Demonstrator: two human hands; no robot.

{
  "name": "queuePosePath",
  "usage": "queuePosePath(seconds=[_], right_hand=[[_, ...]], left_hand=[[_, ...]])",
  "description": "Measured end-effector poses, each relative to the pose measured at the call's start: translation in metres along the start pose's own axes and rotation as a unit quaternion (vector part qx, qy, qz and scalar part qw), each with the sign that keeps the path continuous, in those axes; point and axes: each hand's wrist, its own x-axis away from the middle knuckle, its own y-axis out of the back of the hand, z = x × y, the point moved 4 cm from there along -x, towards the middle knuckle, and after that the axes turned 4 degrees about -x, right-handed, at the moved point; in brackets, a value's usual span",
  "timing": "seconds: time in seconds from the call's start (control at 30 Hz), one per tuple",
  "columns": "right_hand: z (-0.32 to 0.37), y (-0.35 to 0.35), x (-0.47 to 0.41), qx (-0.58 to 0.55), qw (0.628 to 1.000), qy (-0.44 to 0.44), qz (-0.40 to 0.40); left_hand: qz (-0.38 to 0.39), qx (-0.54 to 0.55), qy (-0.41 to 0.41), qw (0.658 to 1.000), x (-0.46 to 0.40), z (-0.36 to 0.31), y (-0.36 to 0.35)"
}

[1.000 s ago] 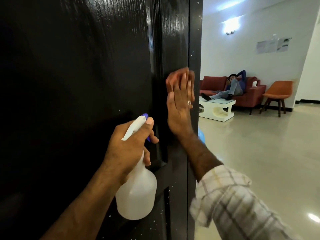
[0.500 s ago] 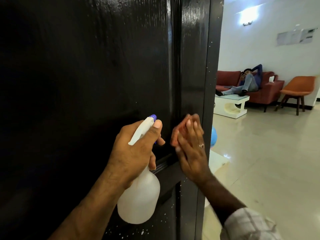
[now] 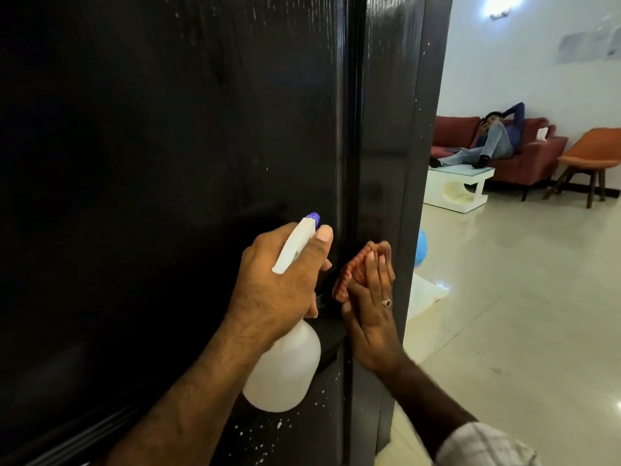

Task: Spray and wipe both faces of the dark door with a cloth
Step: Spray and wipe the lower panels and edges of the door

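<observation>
Setting: dark glossy door point(image 3: 151, 163) fills left and centre, seen close; open doorway at right onto a bright room with pale shiny floor point(image 3: 521, 314).
Door: black, wood grain showing in the glare near the top; raised vertical moulding right of centre; white droplets speckled on lower part and along the edge.
Left hand point(image 3: 279, 284): fingers curled round neck of spray bottle point(image 3: 284, 368), thumb up along the white spray head, thumbnail near the top; gripping firmly.
Bottle: white translucent, rounded body hanging below the fist, blue-purple nozzle tip at top aimed at the door face; held just off the panel.
Right hand point(image 3: 371, 307): flat, fingers straight and together, pressing cloth point(image 3: 347, 277) onto the door's right-hand strip near the edge; ring with dark stone on one finger.
Cloth: orange-red, folded, mostly hidden under the fingers, edge showing left of and above fingertips; flat against the door.
Sleeve point(image 3: 484, 445): pale checked, bottom right.
Hands: close beside each other, not touching.
Beyond door edge: blue round thing point(image 3: 421, 247), partly hidden; white flat thing on floor below it, unclear.
Mid room: white low table point(image 3: 460, 186).
Far: red sofa point(image 3: 534, 153) with a person point(image 3: 490, 142) lying on it; orange chair point(image 3: 588, 159) to its right; white wall, lit lamp point(image 3: 500, 8) up top.
</observation>
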Motion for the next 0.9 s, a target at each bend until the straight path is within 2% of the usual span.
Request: queuePosePath(seconds=[0.07, 0.13, 0.27, 0.37, 0.47, 0.53, 0.63, 0.73, 0.8, 0.9], right_hand=[[0.011, 0.011, -0.029, 0.008, 0.999, 0.035, -0.016], [0.04, 0.018, -0.078, -0.002, 0.996, 0.067, -0.065], [0.096, 0.012, -0.136, -0.066, 0.985, 0.046, -0.156], [0.115, -0.005, -0.111, -0.048, 0.985, 0.105, -0.126], [0.108, -0.03, -0.043, -0.01, 0.979, 0.202, 0.002], [0.101, -0.031, -0.017, 0.02, 0.97, 0.24, 0.042], [0.117, -0.016, -0.055, -0.009, 0.976, 0.216, -0.027], [0.183, -0.022, -0.103, -0.03, 0.98, 0.157, -0.121], [0.232, -0.043, -0.102, -0.008, 0.978, 0.173, -0.12], [0.274, -0.071, -0.071, 0.016, 0.968, 0.239, -0.069]], left_hand=[[0.002, -0.003, 0.001, 1.0, 0.0, 0.0, -0.001], [-0.006, 0.0, 0.004, 1.0, 0.001, -0.002, 0.005], [-0.038, -0.005, 0.003, 0.999, 0.022, -0.009, 0.041], [-0.072, -0.016, -0.018, 0.997, 0.05, -0.009, 0.086], [-0.088, -0.02, -0.005, 0.996, 0.076, -0.002, 0.121], [-0.087, -0.029, 0.008, 0.996, 0.094, 0.004, 0.139], [-0.098, -0.04, 0.02, 0.994, 0.115, 0.009, 0.162], [-0.115, -0.023, 0.021, 0.993, 0.13, 0.014, 0.184], [-0.131, 0.0, 0.021, 0.991, 0.139, 0.015, 0.198], [-0.161, 0.019, 0.019, 0.987, 0.16, 0.015, 0.225]])
